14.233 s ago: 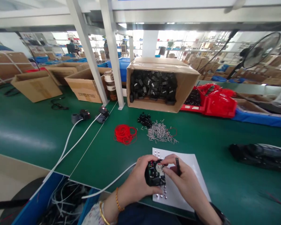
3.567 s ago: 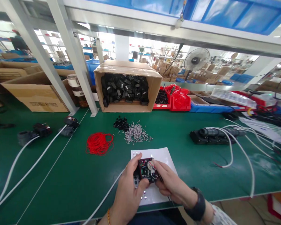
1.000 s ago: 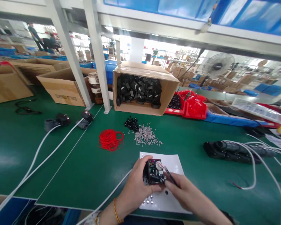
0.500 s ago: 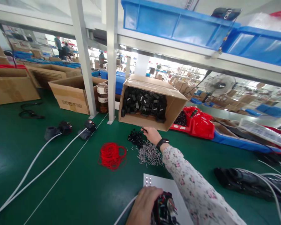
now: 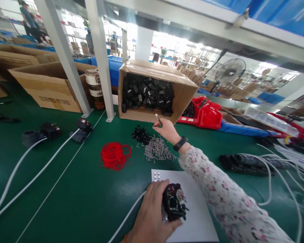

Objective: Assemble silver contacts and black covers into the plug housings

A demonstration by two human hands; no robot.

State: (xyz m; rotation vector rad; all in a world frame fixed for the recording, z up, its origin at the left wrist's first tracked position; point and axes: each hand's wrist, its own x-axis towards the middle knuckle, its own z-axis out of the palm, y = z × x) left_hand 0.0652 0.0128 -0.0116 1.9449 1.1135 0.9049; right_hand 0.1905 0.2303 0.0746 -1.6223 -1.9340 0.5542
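Observation:
My left hand (image 5: 152,209) is closed round a black open electrical unit (image 5: 174,201) with coloured wires and a white cable (image 5: 126,217) leaving it, held over a white paper sheet (image 5: 200,216). My right hand (image 5: 166,130), arm stretched forward in a flowered sleeve, pinches a thin pen-like tool (image 5: 158,119) that points up. It hovers above a pile of small metal pins (image 5: 158,152), next to a heap of small black parts (image 5: 140,134). A bundle of red loops (image 5: 115,156) lies to the left.
A cardboard box on its side (image 5: 182,91) full of black parts stands behind the piles. Red bins (image 5: 207,114), a black device with white cables (image 5: 245,163), plugs on white cords (image 5: 40,133), metal posts (image 5: 101,57) and more cartons (image 5: 48,84) ring the green table. People stand far back.
My right hand left the unit, reached out to the black parts and pins, and has now lifted slightly with the tool upright. My left hand keeps holding the unit.

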